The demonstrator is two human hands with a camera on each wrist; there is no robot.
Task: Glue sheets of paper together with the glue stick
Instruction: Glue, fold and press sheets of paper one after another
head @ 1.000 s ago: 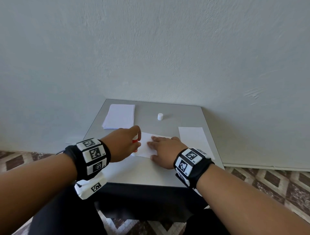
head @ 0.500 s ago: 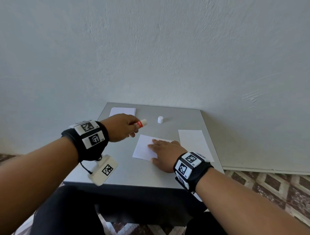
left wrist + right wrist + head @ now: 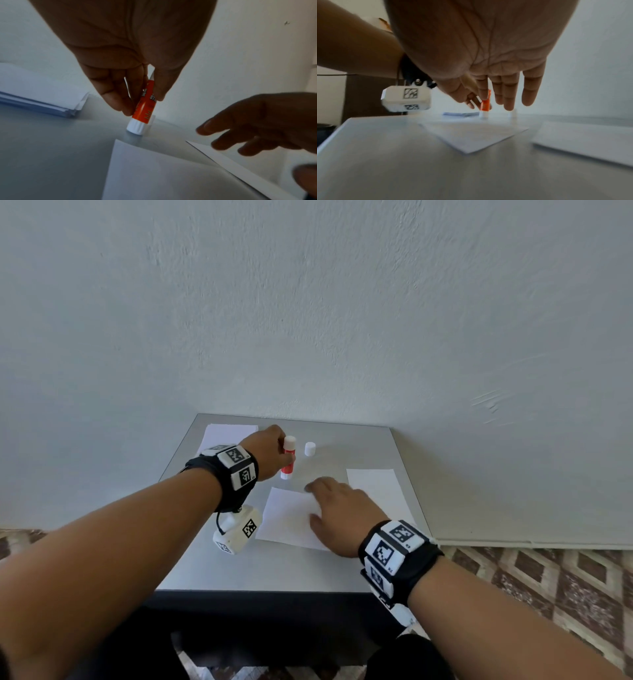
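Note:
My left hand [image 3: 271, 455] pinches the orange glue stick [image 3: 288, 458] between thumb and fingers and holds it upright, its white base [image 3: 135, 127] resting on the grey table [image 3: 342, 570]. Its white cap [image 3: 310, 448] stands apart, just to the right. A loose white sheet [image 3: 287, 520] lies in the middle of the table. My right hand [image 3: 337, 506] hovers with straight fingers [image 3: 508, 94] over that sheet's far right corner, holding nothing. A second sheet [image 3: 375, 491] lies to the right.
A stack of white paper [image 3: 230, 433] sits at the table's back left corner, behind my left hand. The wall rises directly behind the table. The left wrist camera box [image 3: 238, 530] hangs over the table left of the middle sheet.
My left hand carried the glue stick off the middle sheet towards the back and set it upright beside the cap. My right hand rose off the sheet and shifted slightly forward.

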